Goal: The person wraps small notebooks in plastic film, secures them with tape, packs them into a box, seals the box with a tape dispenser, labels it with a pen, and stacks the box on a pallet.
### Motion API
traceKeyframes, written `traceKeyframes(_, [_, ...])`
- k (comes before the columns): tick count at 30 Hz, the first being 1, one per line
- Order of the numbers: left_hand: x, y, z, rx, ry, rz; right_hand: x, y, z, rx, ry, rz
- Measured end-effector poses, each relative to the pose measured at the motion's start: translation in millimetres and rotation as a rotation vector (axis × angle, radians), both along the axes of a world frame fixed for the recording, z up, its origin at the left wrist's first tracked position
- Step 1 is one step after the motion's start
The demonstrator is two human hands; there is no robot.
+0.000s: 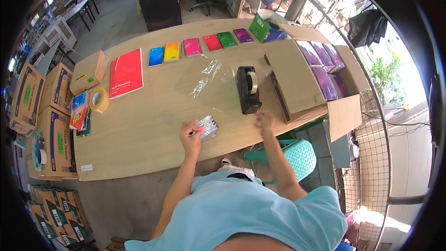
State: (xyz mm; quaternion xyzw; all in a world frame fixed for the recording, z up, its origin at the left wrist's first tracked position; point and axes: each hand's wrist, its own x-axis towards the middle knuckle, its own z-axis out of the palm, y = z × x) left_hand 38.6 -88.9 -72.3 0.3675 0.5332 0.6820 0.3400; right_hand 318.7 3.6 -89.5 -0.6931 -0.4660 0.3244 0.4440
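My left hand (189, 135) is closed around a small stack of spiral notepads (207, 127) in shiny clear plastic, held over the table's near edge. Dark spiral coils show along its upper right side. Close to the front end of a black tape dispenser (248, 90), my right hand (265, 123) has its fingers drawn together. Whether a strip of tape is between them is too small to make out. The dispenser carries a roll of clear tape (252, 82). Loose clear plastic wrap (206, 76) lies on the tabletop beyond my left hand.
Small coloured notebooks (191, 47) line the far side, near a large red notebook (126, 73). A yellowish tape roll (99, 100) sits at left beside stacked cartons (55, 142). An open carton (297, 79) of purple packs stands right; a green stool (297, 160) is below.
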Motion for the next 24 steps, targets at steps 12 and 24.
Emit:
traceKeyframes(12, [8,-8,13,-0.009,0.154,-0.027,-130,-80,96,-0.066,0.593,0.346])
traceKeyframes(24, [-10,-10,25,-0.042,0.065,-0.37,-139,-96,54,-0.296,0.106,0.271])
